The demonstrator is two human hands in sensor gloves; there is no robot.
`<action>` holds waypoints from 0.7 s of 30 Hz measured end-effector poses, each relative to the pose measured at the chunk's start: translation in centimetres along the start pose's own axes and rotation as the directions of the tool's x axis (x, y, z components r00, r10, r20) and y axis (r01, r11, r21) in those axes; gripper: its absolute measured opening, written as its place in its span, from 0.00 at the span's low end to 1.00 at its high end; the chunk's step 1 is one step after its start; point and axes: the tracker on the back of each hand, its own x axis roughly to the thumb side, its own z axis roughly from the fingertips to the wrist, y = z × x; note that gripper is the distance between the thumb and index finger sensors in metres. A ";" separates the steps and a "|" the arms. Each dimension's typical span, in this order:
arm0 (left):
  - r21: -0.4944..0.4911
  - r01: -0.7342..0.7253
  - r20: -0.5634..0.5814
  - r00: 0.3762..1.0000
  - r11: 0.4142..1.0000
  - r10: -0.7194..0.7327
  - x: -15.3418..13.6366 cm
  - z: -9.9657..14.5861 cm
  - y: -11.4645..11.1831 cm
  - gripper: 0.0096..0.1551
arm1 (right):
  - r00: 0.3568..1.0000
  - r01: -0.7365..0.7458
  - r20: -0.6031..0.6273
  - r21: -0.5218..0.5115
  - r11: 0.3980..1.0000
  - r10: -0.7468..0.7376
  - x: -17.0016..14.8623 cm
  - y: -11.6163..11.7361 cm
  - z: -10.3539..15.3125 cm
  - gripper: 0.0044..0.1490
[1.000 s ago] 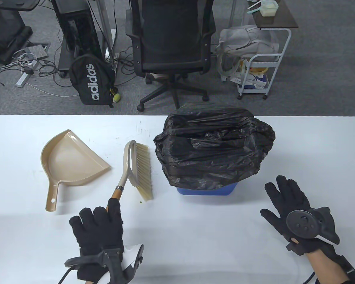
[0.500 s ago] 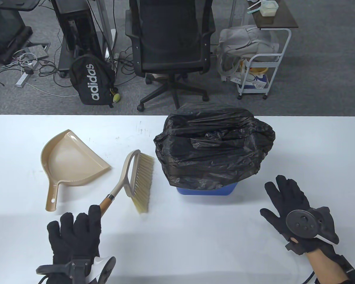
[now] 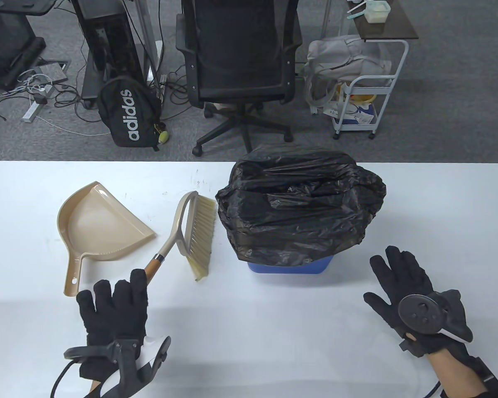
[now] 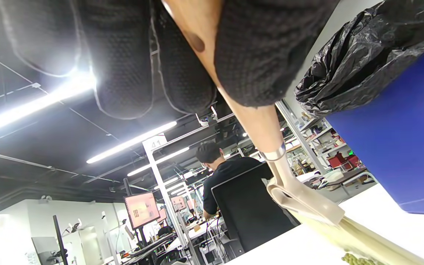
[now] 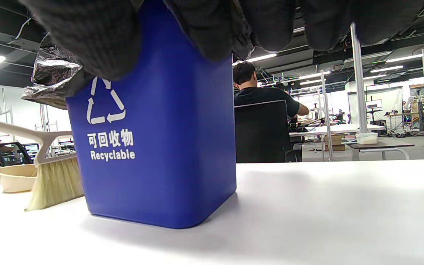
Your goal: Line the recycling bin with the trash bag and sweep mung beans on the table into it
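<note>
A blue recycling bin (image 3: 290,267) is standing upright, a crumpled black trash bag (image 3: 299,207) draping over its rim. A few green mung beans (image 4: 355,258) are lying left of the bin.

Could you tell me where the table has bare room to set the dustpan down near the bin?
Bare table lies between the recycling bin and the flat right hand, and along the near edge between both hands. Left of the bin is crowded: the brush, held by the left hand, lies close beside the trash bag, with the dustpan just beyond.
</note>
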 end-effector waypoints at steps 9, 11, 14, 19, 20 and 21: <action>0.018 -0.023 -0.014 1.000 1.000 0.023 -0.3 -0.8 1.5 0.35 | 1.000 0.014 -0.010 0.002 1.000 -0.014 -0.2 -0.1 -0.1 0.54; 0.022 -0.031 -0.018 0.999 0.999 0.032 -0.8 -0.7 2.3 0.35 | 1.000 0.015 -0.010 0.002 1.000 -0.015 -0.2 -0.1 -0.1 0.53; 0.024 -0.035 -0.011 0.999 0.999 0.035 -1.6 -0.2 3.2 0.35 | 1.000 0.013 -0.004 0.003 1.000 -0.013 0.0 -0.1 -0.1 0.53; 0.015 -0.043 0.019 0.999 0.999 0.042 -2.5 1.4 3.2 0.35 | 1.000 0.021 0.005 -0.015 1.000 -0.021 0.3 -0.5 0.1 0.54; 0.005 -0.044 0.018 0.999 0.999 0.044 -2.6 1.7 2.9 0.35 | 1.000 0.020 0.006 -0.018 1.000 -0.019 0.4 -0.5 0.1 0.54; 0.004 -0.049 0.021 0.999 0.999 0.049 -2.6 2.0 2.6 0.35 | 1.000 0.018 0.007 -0.019 1.000 -0.018 0.4 -0.5 0.1 0.54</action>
